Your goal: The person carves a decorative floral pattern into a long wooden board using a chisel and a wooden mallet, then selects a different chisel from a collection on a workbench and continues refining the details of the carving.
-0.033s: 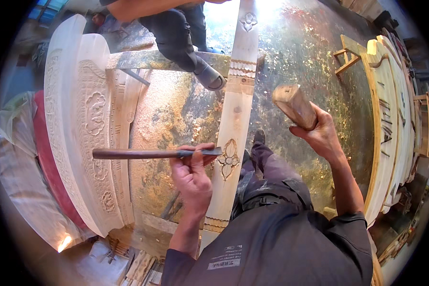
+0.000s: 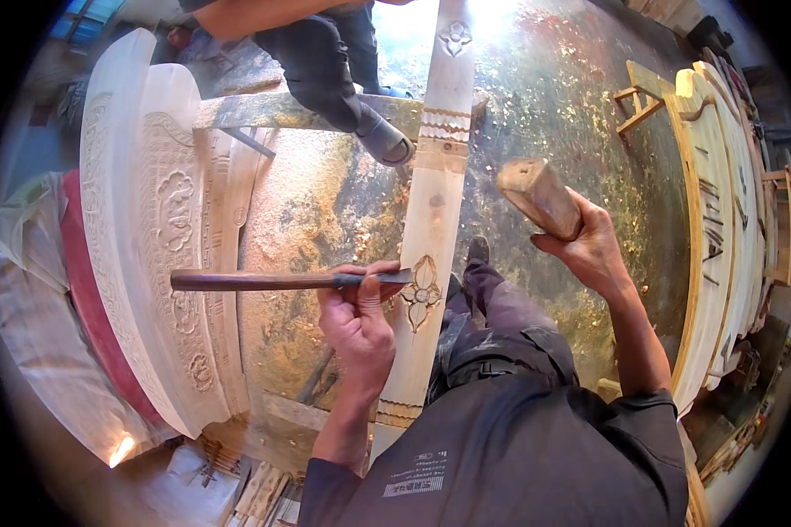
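My left hand [image 2: 360,321] is closed around the lower end of a chisel [image 2: 255,280], whose long brown wooden handle points left. Its blade tip rests at the edge of a carved flower motif [image 2: 422,295] on a long pale wooden board [image 2: 429,206]. In my raised right hand [image 2: 593,250] is a wooden mallet [image 2: 539,195], a blocky head held to the right of the board and apart from the chisel. My fingers hide the mallet's grip. Another carved flower [image 2: 455,39] and bands of wavy grooves [image 2: 446,126] mark the board farther away.
A co-worker's leg and grey slipper [image 2: 385,141] are beside the board's far part, near a wooden crossbeam [image 2: 281,110]. Large carved panels [image 2: 174,211] stand at left next to a red cloth [image 2: 97,299]. Stacked boards with tools [image 2: 707,220] lie right. Wood shavings [image 2: 286,211] cover the floor.
Very little differs. The mallet has shifted slightly left, and the chisel tip sits a touch farther onto the board.
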{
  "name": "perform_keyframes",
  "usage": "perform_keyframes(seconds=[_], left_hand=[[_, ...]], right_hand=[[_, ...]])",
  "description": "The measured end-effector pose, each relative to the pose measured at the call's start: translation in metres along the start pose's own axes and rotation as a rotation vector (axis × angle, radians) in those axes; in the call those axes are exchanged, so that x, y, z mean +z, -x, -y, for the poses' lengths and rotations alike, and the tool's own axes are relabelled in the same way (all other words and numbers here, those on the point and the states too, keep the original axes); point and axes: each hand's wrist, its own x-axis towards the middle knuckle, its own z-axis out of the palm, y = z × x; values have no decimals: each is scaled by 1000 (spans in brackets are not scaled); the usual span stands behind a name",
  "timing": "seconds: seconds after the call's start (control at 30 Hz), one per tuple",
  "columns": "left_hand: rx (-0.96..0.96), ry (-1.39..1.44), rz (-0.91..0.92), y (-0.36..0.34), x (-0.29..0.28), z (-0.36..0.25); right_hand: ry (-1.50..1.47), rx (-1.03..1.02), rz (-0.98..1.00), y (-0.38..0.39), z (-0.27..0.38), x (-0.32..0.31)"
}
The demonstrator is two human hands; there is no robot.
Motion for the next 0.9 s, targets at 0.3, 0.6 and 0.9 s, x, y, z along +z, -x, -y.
perform_keyframes(seconds=[0.3, 0.6, 0.9], left_hand=[[208, -338, 194, -7, 11, 13], [215, -480, 211, -6, 20, -1], [370, -709, 275, 0, 13, 8]], right_hand=[[132, -317, -64, -5, 32, 9], [193, -504, -96, -15, 45, 0], [215, -695, -193, -16, 72, -2]])
